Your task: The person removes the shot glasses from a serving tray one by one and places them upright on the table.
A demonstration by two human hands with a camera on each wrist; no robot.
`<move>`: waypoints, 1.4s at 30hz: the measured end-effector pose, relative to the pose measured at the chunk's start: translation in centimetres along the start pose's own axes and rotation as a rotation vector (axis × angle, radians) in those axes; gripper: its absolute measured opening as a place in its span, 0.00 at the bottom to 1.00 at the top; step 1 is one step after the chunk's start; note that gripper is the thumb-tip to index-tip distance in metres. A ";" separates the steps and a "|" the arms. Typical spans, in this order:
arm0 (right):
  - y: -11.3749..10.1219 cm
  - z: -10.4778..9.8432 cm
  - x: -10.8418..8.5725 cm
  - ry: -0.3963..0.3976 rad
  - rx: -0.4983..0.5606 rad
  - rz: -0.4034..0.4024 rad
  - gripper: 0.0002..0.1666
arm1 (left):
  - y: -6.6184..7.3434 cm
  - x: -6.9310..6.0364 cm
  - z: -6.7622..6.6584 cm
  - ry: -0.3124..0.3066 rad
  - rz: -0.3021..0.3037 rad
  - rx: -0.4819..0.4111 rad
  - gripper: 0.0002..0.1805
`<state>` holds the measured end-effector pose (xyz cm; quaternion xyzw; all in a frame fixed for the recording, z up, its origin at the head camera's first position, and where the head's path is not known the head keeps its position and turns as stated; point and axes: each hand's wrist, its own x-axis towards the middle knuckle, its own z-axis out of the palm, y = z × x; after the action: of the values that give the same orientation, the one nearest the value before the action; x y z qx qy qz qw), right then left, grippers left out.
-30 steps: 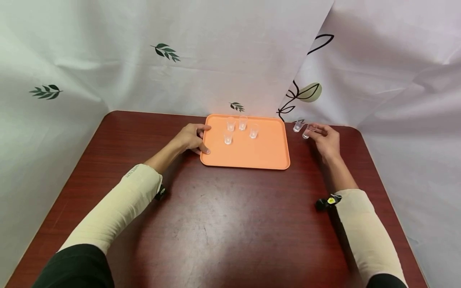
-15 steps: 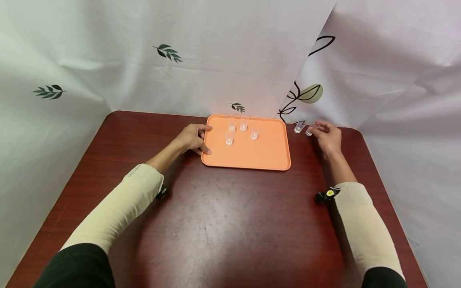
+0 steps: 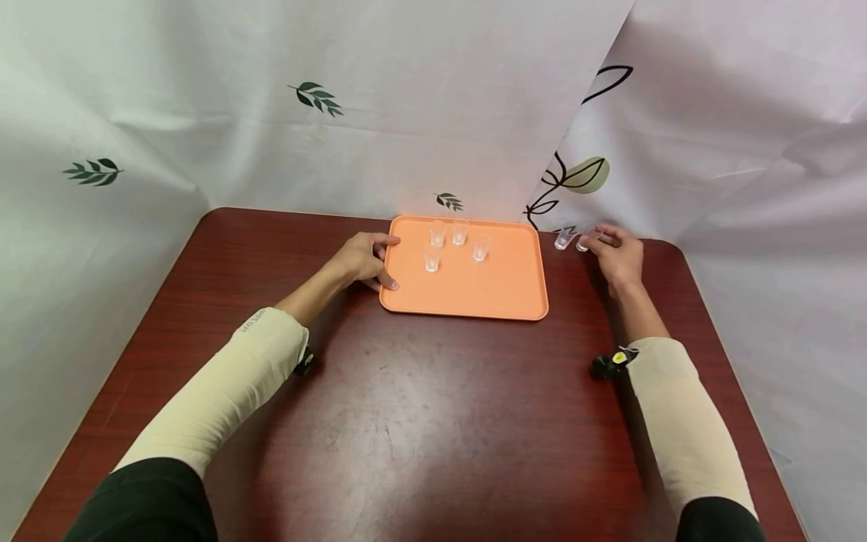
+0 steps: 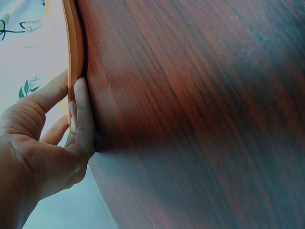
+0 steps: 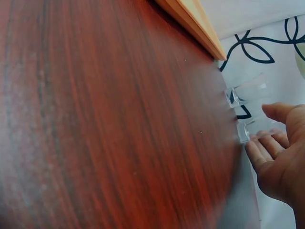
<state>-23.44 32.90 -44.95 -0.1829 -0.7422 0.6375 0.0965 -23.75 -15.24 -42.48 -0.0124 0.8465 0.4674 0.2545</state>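
"What is the left hand [image 3: 359,260] doing?"

"It is gripping the left edge of the orange serving tray [image 3: 494,290]. The thumb is lying over the rim toward the front, one finger is reaching over it farther back, and in the left wrist view other fingers are pressing along the outer side."

"And where is the tray sitting?"

"It is lying at the back of the dark red-brown table [image 3: 379,421], close to the white leaf-printed cloth [image 3: 203,113]. Four small clear cups [image 3: 431,261] are standing on it, mostly toward the back."

"Is the right hand [image 3: 619,260] holding anything?"

"Its thumb and fingers are framing the rightmost clear cup [image 3: 582,245], which is resting near the table's back edge. I cannot tell whether they are pinching it, as the see-through wall is blurring in the right wrist view."

"Anything beside it?"

"Another loose cup [image 3: 562,240] is resting just beside it, between it and the tray."
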 end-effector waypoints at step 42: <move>1.1 -2.3 -4.7 -0.058 -0.043 0.031 0.34 | 0.2 -0.2 0.0 0.006 -0.006 0.007 0.56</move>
<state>-18.14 33.26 -45.26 -0.1778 -0.7553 0.6279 0.0608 -23.59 -15.24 -42.23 -0.0154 0.8490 0.4634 0.2534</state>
